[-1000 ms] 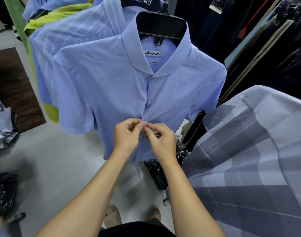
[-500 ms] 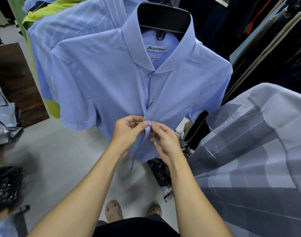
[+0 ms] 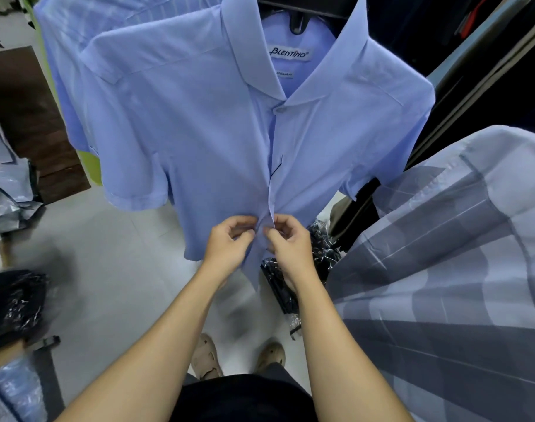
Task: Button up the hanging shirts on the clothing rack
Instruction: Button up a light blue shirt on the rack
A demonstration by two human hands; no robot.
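Shirt in hand: the light blue shirt [image 3: 199, 132] is hanging on a dark hanger [image 3: 296, 21] right in front of the person, collar up, short sleeves drooping to either side.
Left hand: the left hand [image 3: 229, 242] is curling its fingers and pinching one edge of the front placket low on the shirt.
Right hand: the right hand [image 3: 287, 239] is pinching the opposite edge, thumb and forefinger nearly touching the left hand's; whether a button is between them I cannot tell.
Progress: the collar button [image 3: 279, 109] is looking closed, while a dark slit is gaping at mid-chest, so I am guessing that stretch is still undone.
How it handles: the cloth is folding and puckering around the fingers, so I am judging it light, soft and limp, swinging freely on the hanger unless steadied.
Where to hold: I am thinking the best grip is right at the placket edges, close to each button and hole, as both hands are doing.
Count, hands: two, both working.
Count, shirts nearby: one striped blue shirt [image 3: 86, 32] behind, one grey checked shirt [image 3: 442, 254] to the right; further garments are hanging in shadow, number unclear.
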